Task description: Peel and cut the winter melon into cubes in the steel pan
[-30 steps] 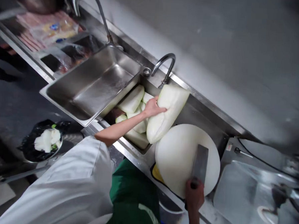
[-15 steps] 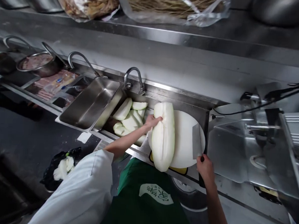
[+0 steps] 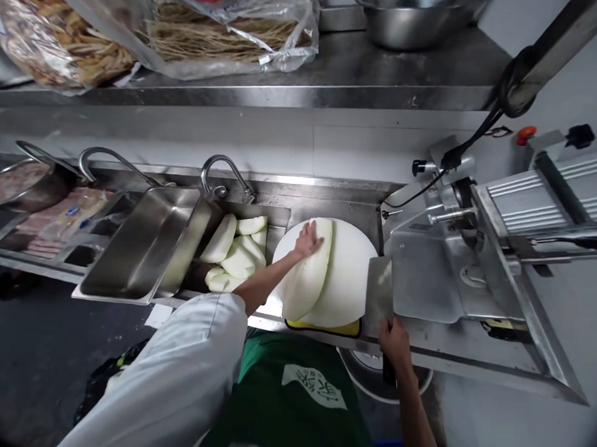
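A long, pale peeled piece of winter melon (image 3: 311,277) lies on the round white cutting board (image 3: 353,273), left of its middle, with a smooth side up. My left hand (image 3: 307,242) rests on the melon's far part, fingers laid over it and somewhat apart. In my right hand (image 3: 396,342) is the handle of a cleaver (image 3: 379,291). Its broad blade points away from me at the board's right edge, apart from the melon. Several cut melon pieces (image 3: 239,257) are heaped in the sink left of the board.
A deep steel pan (image 3: 142,242) sits left of the melon pieces, near curved faucets (image 3: 226,170). A slicing machine (image 3: 441,271) stands close on the right. Overhead, a steel shelf (image 3: 346,86) carries bagged dried food (image 3: 223,36) and a metal bowl (image 3: 409,22).
The melon has turned, its grooved face no longer up. My left hand has shifted from its side to its top. The cleaver moved to the board's right edge. The view swung right.
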A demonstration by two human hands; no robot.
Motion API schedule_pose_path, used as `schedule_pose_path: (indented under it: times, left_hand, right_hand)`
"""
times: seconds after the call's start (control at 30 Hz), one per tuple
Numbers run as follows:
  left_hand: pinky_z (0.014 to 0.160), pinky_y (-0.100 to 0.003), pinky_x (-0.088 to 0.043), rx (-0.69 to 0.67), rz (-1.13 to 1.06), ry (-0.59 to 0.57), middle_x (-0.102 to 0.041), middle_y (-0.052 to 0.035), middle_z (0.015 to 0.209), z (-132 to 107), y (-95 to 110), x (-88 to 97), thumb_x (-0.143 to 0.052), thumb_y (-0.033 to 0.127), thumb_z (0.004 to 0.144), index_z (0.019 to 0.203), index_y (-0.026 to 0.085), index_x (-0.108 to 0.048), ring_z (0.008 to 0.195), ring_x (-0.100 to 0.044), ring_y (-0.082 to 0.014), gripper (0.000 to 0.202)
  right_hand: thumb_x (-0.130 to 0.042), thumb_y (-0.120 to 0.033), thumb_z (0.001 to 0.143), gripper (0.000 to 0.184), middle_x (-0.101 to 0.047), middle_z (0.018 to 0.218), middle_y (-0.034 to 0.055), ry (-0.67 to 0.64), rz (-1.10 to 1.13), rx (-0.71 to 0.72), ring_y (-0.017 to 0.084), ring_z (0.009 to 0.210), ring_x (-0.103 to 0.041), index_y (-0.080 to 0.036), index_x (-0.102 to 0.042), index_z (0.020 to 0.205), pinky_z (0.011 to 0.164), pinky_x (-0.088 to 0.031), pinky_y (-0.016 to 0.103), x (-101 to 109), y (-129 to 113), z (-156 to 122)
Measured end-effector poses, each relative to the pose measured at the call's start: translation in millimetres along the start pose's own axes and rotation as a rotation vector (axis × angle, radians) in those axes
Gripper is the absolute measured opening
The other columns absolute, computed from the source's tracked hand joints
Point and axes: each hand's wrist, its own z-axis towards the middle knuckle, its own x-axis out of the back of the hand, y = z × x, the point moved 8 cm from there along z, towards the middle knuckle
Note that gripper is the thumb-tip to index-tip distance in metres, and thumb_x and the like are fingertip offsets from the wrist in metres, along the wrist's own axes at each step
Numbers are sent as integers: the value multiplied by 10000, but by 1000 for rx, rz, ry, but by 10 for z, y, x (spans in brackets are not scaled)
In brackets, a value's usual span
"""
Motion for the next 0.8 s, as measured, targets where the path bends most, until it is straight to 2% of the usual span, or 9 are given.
schedule_pose_path:
  times: [0.1, 0.2, 0.27, 0.37, 0.5, 0.57, 0.63, 0.7, 0.8]
  left_hand:
    - [1262, -551, -283, -5, -27, 25, -177, -289, 1709, -108, -65, -199, -648, 635, 908, 1664, 80, -117, 1597, -199, -425, 1078]
    - [1279, -592, -225, -68, -22, -4, -120, -278, 1728, -109, -48, -325, -711, 654, 849, 1666, 75, -99, 1614, -104, -444, 1175]
    - [1288, -587, -216, -118, -36, -59, -101, -258, 1738, -68, -6, -354, -741, 649, 822, 1675, 88, -99, 1620, -83, -436, 1206]
    - [1316, -504, -220, -240, -66, -211, -129, -192, 1752, -36, 144, -370, -773, 635, 796, 1692, 145, -127, 1627, -124, -381, 1209]
    - [1326, -434, -216, -529, -47, -480, -192, -149, 1747, -210, 561, -495, -812, 537, 797, 1692, 166, -202, 1616, -214, -331, 1145]
    - [1314, -431, -246, -684, -32, -608, -273, -136, 1725, -414, 798, -624, -807, 504, 827, 1672, 184, -290, 1597, -274, -321, 1041]
    - [1293, -424, -292, -802, -19, -690, -404, -110, 1670, -657, 980, -754, -782, 480, 874, 1623, 229, -416, 1561, -360, -302, 870]
    - [1267, -419, -331, -887, 8, -712, -513, -96, 1598, -905, 1071, -843, -771, 460, 902, 1552, 253, -526, 1511, -438, -288, 725]
    - [1208, -431, -390, -927, 69, -597, -615, -114, 1487, -1164, 1023, -811, -773, 471, 906, 1453, 236, -629, 1397, -541, -291, 612]
  right_hand:
    - [-372, -400, 963, 369, -654, 745, 99, 34, 45, -26, 257, 746, -643, -169, -655, 914, 751, -458, 346, -10, 66, 99]
    - [-400, -438, 918, 348, -619, 656, 59, 37, 120, -38, 253, 669, -619, -195, -646, 880, 717, -460, 351, -13, 113, 169]
    - [-412, -457, 893, 337, -569, 566, 16, 6, 181, -56, 238, 569, -581, -212, -641, 860, 684, -459, 353, -14, 147, 191]
    - [-428, -504, 875, 345, -532, 501, -5, -25, 262, -73, 227, 491, -550, -227, -623, 815, 654, -454, 354, 36, 220, 183]
    - [-474, -586, 843, 375, -562, 507, 45, 36, 307, -146, 261, 579, -606, -253, -578, 706, 648, -461, 360, 213, 494, 69]
    - [-501, -608, 825, 378, -589, 534, 70, 68, 340, -199, 267, 602, -618, -266, -543, 667, 617, -460, 359, 285, 674, -32]
    - [-523, -641, 817, 400, -594, 536, 63, 45, 434, -251, 248, 547, -603, -273, -512, 661, 563, -456, 352, 272, 812, -142]
    - [-538, -695, 815, 448, -570, 503, 33, -10, 566, -285, 214, 452, -558, -277, -477, 665, 499, -447, 340, 188, 859, -238]
    - [-580, -770, 789, 520, -528, 463, -8, -50, 745, -275, 179, 373, -499, -283, -433, 683, 410, -408, 315, 42, 757, -309]
